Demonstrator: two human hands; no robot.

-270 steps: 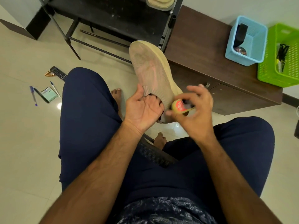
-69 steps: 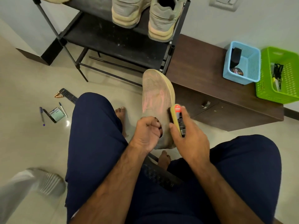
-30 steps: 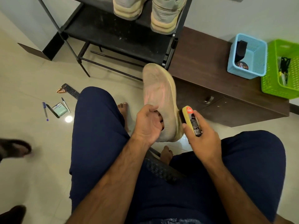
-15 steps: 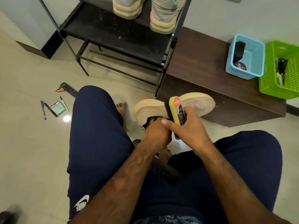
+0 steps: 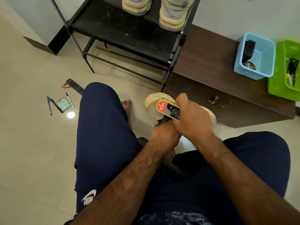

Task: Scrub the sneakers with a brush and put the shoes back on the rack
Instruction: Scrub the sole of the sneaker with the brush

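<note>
I sit with a beige sneaker (image 5: 151, 109) held between my knees, lying sideways. My left hand (image 5: 164, 135) grips it from below at its opening, partly hidden under my right hand. My right hand (image 5: 193, 120) is closed on a yellow-backed shoe brush (image 5: 168, 110) with a red label, pressed flat on the sneaker. Most of the sneaker is hidden by the brush and my hands. A black shoe rack (image 5: 129, 34) stands ahead with a pair of grey sneakers (image 5: 172, 13) on its upper shelf.
A brown low cabinet (image 5: 211, 65) right of the rack carries a blue basket (image 5: 254, 56) and a green basket (image 5: 285, 70). On the tiled floor to my left lie a remote control (image 5: 74, 86), pens (image 5: 49, 105) and a small card (image 5: 63, 104).
The sneaker turned from toe-up to lying sideways. My right hand brought the brush from the sneaker's side edge onto its top, now covering most of it.
</note>
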